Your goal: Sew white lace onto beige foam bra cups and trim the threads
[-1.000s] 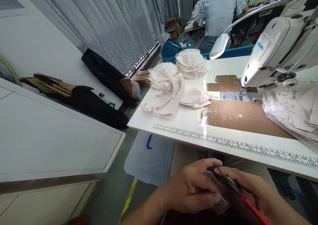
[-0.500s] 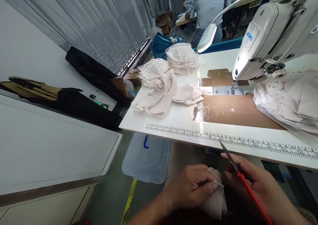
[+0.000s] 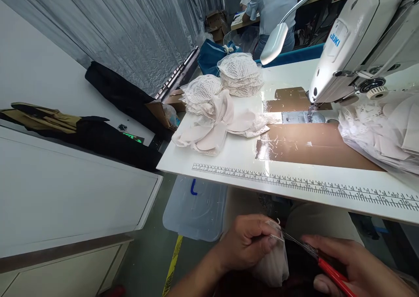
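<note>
My left hand pinches a pale beige fabric piece by its upper edge, in front of the table. A thin white strand stands up from that edge near my fingertips. In my right hand is a pair of red-handled scissors, pointing left. Their narrow metal tips reach the fabric edge beside my left fingers; whether the blades are parted there I cannot make out. The lower part of the fabric hangs toward my dark clothing.
Above my hands is a white table with a printed ruler. A sewing machine and lamp stand over it. Lace cups, beige pieces and a fabric pile lie there. A plastic bin sits below; a person sits beyond.
My right hand has turned the scissors from pointing up toward the table to pointing left, bringing their tips to the fabric edge. My left hand with the fabric has shifted slightly left.
</note>
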{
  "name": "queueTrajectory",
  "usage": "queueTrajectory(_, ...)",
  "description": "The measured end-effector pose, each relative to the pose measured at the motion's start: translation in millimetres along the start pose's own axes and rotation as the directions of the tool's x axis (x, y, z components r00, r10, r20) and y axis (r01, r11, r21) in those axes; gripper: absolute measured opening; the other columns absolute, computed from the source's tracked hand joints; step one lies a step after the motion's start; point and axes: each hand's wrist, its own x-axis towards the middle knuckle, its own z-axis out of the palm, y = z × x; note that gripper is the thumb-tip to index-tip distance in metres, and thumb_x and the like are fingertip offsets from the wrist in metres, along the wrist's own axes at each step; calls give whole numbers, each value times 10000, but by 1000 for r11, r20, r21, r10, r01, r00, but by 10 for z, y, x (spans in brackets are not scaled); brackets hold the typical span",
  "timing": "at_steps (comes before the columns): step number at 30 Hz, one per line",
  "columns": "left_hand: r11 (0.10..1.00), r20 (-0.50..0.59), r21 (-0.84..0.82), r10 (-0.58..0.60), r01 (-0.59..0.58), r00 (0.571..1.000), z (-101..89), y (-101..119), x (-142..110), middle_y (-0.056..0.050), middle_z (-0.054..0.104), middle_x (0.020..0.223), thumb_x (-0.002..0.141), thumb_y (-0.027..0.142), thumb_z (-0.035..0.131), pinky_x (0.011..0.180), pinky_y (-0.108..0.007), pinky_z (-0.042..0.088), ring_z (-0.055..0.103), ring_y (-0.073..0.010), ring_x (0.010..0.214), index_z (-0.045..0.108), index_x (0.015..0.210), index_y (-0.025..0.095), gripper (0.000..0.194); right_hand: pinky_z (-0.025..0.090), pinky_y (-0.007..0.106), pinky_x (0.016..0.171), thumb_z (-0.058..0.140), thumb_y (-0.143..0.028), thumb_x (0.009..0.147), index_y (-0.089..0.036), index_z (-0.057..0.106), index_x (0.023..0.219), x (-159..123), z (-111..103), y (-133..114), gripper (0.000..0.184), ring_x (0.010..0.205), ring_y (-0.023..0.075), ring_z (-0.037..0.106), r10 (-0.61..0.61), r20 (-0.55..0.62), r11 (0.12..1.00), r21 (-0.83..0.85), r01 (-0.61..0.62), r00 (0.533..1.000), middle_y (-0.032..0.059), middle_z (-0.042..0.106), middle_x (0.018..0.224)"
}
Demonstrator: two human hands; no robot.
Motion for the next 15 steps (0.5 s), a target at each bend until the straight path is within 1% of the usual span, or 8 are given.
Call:
queueTrajectory(2,1000,16,6,-9,9,1000,6,-1,-10,-120,704,857,916,274,547,743,-269,526,658,-171,817,711,905,101,239,607,278,698,752,-338,720,-331,715,1122,59,-22,-21,404,830,266,726,-19,160,997,-69,30,987,-6,758,905)
queueTrajectory(3,1000,24,10,-17,17,1000,9,-4,-18,-121,705,850,917,281,545,732,-265,521,654,-168,802,712,904,100,246,603,287,729,743,-328,730,-331,689,1169,84,-31,-38,441,890,274,718,-16,201,994,-99,37,979,3,754,976)
queueTrajectory(5,999,28,16,-32,32,999,16,-10,-36,-122,707,836,918,298,545,713,-256,510,645,-161,774,713,903,96,264,592,306,786,760,-327,714,-328,670,1184,122,-40,-83,478,962,284,698,0,224,991,-129,29,974,15,735,1063)
queueTrajectory(8,999,22,18,-49,48,999,24,-24,-54,-118,709,825,916,312,548,703,-248,499,640,-158,760,720,911,98,275,573,313,835,762,-331,725,-336,668,1104,155,-41,-159,391,1007,278,672,25,267,991,-134,12,963,3,715,1058)
queueTrajectory(11,999,14,19,-50,49,999,25,-38,-63,-112,705,802,908,305,553,694,-244,494,636,-153,742,725,899,97,270,570,294,792,733,-301,743,-313,664,973,170,-33,-218,240,974,271,670,43,288,992,-122,-8,957,-3,708,971)
queueTrajectory(13,998,18,26,-58,58,998,23,-49,-68,-116,709,806,908,313,551,690,-245,494,636,-154,741,723,893,97,277,567,278,744,696,-294,771,-291,652,915,173,-24,-235,151,895,253,679,38,300,995,-101,-8,953,-4,703,905)
queueTrajectory(15,996,33,43,-77,76,996,20,-63,-76,-118,714,818,916,341,541,696,-252,497,641,-159,751,720,899,101,300,559,265,692,652,-310,814,-280,649,905,174,-13,-230,95,793,225,679,21,314,997,-74,3,949,-6,702,865)
